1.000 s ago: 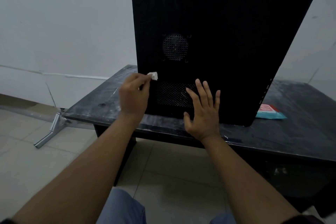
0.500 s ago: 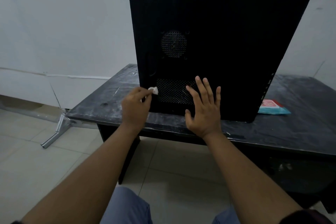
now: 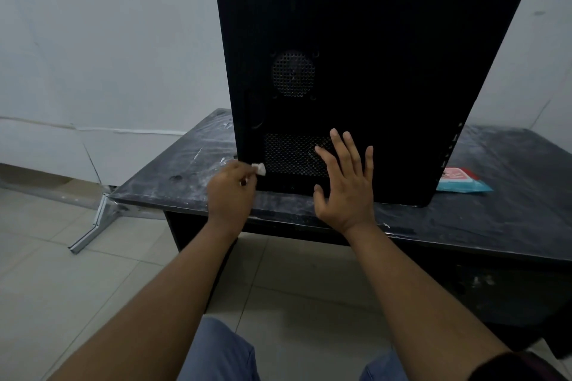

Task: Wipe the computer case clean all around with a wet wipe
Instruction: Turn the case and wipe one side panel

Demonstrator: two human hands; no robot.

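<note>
Computer case (image 3: 387, 40) is stood upright on the dark table (image 3: 501, 226), long axis vertical, vented side panel faced toward the camera. Wet wipe (image 3: 259, 169) is pinched in the left hand (image 3: 230, 195) at the panel's lower left corner; the rest of the panel lies at 12 to 2 o'clock from the grip. Right hand (image 3: 343, 182) is laid flat on the lower grille, fingers spread, nothing grasped, probably as a brace. Tabletop is scuffed and dusty, wipe pack (image 3: 461, 184) at 3 o'clock of the case base. Tiled floor, white wall behind

Both my arms reach forward; my left hand (image 3: 230, 192) curls, pinching a wet wipe (image 3: 259, 168), my right hand (image 3: 343, 185) flat, fingers spread straight.
</note>
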